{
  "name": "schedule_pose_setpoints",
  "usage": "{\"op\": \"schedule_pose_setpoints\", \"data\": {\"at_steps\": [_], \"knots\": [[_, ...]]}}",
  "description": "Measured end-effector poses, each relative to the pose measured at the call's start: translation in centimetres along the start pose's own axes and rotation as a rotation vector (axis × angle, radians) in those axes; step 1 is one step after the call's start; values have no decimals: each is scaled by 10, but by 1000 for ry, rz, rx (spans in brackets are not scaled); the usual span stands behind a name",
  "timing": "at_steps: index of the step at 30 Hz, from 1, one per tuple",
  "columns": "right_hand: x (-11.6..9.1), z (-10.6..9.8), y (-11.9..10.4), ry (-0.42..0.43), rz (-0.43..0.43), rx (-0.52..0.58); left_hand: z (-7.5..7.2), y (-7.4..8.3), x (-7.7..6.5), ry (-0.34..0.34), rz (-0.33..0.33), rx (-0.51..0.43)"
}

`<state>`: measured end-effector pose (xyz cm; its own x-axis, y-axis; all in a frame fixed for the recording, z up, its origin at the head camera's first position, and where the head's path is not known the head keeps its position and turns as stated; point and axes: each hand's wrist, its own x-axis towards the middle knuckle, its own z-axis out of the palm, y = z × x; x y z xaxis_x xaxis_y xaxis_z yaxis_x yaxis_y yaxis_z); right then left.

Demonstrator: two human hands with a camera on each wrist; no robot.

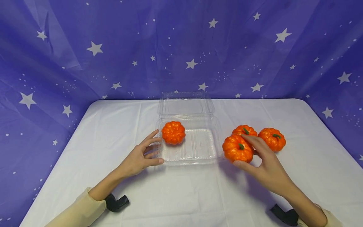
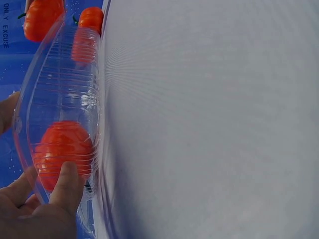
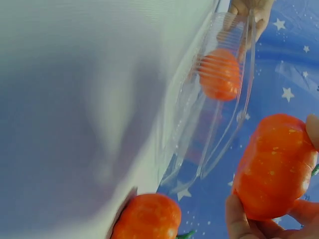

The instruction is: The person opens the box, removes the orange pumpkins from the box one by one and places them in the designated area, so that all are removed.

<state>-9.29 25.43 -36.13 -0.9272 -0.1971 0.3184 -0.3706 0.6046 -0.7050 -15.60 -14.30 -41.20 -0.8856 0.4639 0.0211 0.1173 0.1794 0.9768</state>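
Note:
My right hand (image 1: 267, 173) holds a small orange pumpkin (image 1: 237, 149) with a green stem above the table, thumb at its near side and fingers over its far side. The pumpkin is just right of a clear plastic clamshell container (image 1: 199, 148), whose hinged lid (image 1: 184, 107) lies back, raised. My left hand (image 1: 139, 157) rests against the container's left side, fingers spread, thumb at the front corner. One pumpkin (image 1: 173, 133) sits inside the container at the back left, no stem showing. In the left wrist view, my left thumb (image 2: 67, 189) touches the clear wall.
Two more pumpkins stand on the table behind the held one: a partly hidden pumpkin (image 1: 244, 129) and another pumpkin (image 1: 272, 139) farther right. A white cloth (image 1: 187, 195) covers the table. Behind and beside it hangs a purple curtain (image 1: 158, 41) with stars.

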Motion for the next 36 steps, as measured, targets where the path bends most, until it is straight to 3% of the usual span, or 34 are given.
{"op": "schedule_pose_setpoints", "data": {"at_steps": [7,22,36], "knots": [[-11,-10,6,-22,35,-44,-1,0,-1,2,-3,4],[-21,-22,32,-98,89,-26,-1,1,0,-2,0,-1],[-26,-20,50,-114,89,-133,0,0,0,0,0,4]]}}
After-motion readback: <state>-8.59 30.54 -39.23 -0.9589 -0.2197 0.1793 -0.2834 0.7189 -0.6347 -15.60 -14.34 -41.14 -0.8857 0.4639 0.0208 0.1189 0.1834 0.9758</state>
